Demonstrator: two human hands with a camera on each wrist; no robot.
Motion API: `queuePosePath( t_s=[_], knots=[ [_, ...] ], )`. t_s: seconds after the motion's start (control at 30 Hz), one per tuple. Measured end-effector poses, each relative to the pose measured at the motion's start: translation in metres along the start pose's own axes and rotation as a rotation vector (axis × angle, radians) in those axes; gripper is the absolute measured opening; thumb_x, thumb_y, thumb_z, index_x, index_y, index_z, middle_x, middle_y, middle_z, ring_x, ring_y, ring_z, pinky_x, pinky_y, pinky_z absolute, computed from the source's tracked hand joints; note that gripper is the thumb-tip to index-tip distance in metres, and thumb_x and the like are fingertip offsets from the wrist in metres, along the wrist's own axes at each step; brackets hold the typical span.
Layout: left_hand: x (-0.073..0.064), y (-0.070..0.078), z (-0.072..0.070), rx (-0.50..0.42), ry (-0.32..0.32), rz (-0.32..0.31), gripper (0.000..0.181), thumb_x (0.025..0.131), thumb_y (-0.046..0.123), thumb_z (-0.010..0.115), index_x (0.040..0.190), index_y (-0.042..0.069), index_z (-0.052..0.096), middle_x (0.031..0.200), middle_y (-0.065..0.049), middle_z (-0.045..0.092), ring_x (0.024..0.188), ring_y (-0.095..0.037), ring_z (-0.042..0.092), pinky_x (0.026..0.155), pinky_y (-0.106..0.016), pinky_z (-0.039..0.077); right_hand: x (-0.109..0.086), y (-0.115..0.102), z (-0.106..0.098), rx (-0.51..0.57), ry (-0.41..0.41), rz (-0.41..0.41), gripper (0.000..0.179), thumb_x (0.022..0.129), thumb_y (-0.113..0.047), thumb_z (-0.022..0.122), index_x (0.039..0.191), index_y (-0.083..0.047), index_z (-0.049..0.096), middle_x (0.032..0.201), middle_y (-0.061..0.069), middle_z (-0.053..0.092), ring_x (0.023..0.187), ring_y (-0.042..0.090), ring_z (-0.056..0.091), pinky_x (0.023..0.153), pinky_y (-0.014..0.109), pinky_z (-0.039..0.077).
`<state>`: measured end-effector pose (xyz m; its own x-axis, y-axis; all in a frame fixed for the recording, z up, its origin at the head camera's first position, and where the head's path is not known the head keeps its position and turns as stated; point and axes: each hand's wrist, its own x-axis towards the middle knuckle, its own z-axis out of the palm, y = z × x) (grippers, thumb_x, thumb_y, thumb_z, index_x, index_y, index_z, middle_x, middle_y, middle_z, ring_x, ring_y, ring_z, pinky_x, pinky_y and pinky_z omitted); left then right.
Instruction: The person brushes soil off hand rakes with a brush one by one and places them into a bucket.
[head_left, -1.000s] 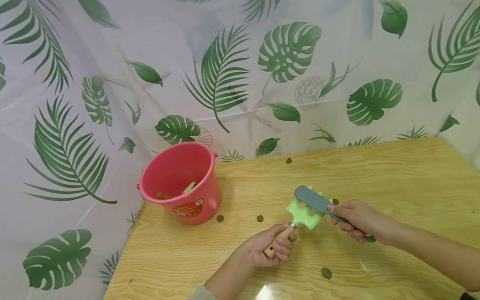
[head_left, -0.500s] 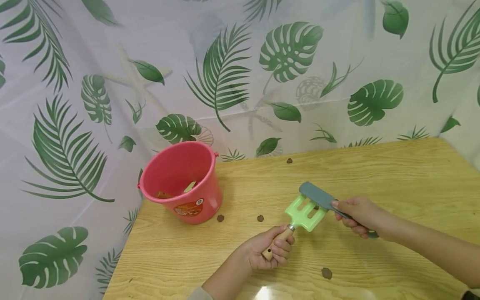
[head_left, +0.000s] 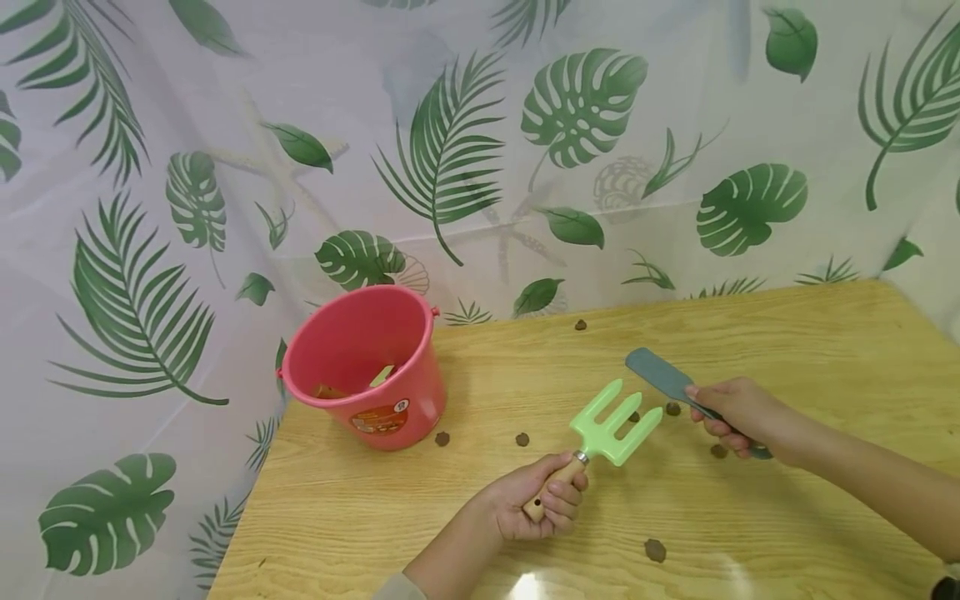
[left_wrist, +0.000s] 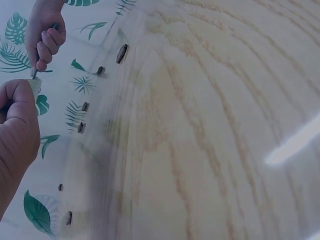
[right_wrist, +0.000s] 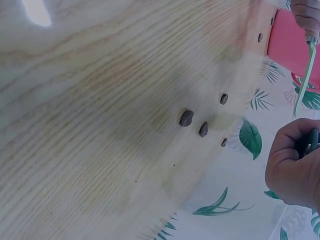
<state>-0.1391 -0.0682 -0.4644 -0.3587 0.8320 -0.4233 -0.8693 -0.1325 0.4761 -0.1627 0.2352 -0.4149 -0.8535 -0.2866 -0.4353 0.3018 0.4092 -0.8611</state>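
My left hand (head_left: 542, 500) grips the wooden handle of a hand fork (head_left: 600, 433) with light green tines, held over the table with the tines toward the far right. In my right hand (head_left: 742, 417) is a grey spatula-like tool (head_left: 660, 371) with a flat, rounded blade, which points up and left. A small gap separates the blade from the tines in the head view. Small brown clumps lie below, one clump (head_left: 672, 409) near the spatula and another clump (head_left: 718, 451) by the right fingers. In the right wrist view the fork (right_wrist: 306, 80) shows edge-on.
A pink bucket (head_left: 431, 392) stands at the table's left back, with a pale green piece (head_left: 382, 376) and other things inside. More brown clumps (head_left: 655, 550) are scattered on the wooden table (head_left: 825, 358). A leaf-printed sheet (head_left: 465, 150) hangs behind.
The grey tool has moved right and away from me, off the fork's tines, which it overlapped before. The left hand and fork have barely shifted.
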Motion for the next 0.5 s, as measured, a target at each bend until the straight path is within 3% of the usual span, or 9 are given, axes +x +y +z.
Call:
queuePosePath(
  t_s=[0.5],
  knots=[
    [0.0009,-0.0002,-0.0002,0.013,-0.002,0.000,0.036,0.101,0.039,0.036,0.078,0.017,0.051,0.053,0.015,0.042,0.042,0.007,0.037,0.047,-0.008,0.024,-0.0022,-0.0032,-0.0074,-0.002,0.012,0.006,0.038,0.103,-0.033,0.032,0.085,-0.005,0.051,0.055,-0.006,0.037,0.041,0.004,0.034,0.042,0.020,0.034]
  ],
)
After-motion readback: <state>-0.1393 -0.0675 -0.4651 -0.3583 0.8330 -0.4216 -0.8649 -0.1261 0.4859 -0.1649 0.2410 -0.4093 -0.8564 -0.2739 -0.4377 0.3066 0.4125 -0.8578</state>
